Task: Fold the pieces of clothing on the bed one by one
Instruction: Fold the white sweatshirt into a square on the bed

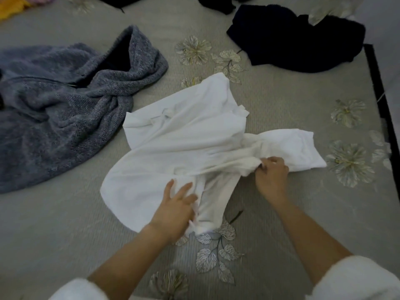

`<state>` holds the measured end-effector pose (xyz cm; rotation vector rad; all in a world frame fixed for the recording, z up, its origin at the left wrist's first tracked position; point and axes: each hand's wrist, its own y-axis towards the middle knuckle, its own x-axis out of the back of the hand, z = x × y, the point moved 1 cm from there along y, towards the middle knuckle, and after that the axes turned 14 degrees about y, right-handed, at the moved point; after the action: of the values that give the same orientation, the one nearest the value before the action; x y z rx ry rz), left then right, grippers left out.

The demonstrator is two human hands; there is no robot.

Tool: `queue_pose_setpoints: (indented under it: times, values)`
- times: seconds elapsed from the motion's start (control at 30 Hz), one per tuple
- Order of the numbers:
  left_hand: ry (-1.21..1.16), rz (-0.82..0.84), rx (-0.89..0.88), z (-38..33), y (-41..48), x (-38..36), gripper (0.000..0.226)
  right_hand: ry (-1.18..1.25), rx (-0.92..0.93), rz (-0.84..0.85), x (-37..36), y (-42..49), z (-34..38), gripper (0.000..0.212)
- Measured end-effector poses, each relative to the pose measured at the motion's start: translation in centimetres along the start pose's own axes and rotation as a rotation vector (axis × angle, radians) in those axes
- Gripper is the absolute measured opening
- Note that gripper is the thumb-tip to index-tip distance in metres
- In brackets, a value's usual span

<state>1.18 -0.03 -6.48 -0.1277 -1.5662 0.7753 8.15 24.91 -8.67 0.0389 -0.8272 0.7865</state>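
Note:
A white garment (184, 144) lies rumpled in the middle of the bed, partly spread out. My left hand (175, 204) rests on its near edge, fingers spread over the cloth and the thumb side tucked into a fold. My right hand (270, 172) pinches a bunched ridge of the same garment on its right side, close to a sleeve that sticks out to the right.
The bed cover (65, 224) is grey with a flower print. A grey-blue knitted garment (65, 109) lies crumpled at the left. A dark navy garment (298, 42) sits at the far right. Yellow cloth (10, 6) shows at the far left corner. The bed's dark edge (381, 100) runs down the right.

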Motion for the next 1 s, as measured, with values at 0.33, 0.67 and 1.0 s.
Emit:
queue_pose_setpoints:
  times: [0.33,0.67,1.0]
  values:
    - [-1.003,-0.407,0.522,9.9,-8.6,5.1,0.028,0.354,0.089,-0.098,7.9,-1.7,7.3,0.033]
    - [-1.438,-0.703,0.374,13.3,-15.3,18.5,0.044,0.788,0.166,-0.149,17.2,-5.7,20.7,0.025]
    - [-0.867,-0.094,-0.144,9.7,-21.5,29.0,0.034,0.553,0.595,0.012,27.1,-11.7,33.5,0.028]
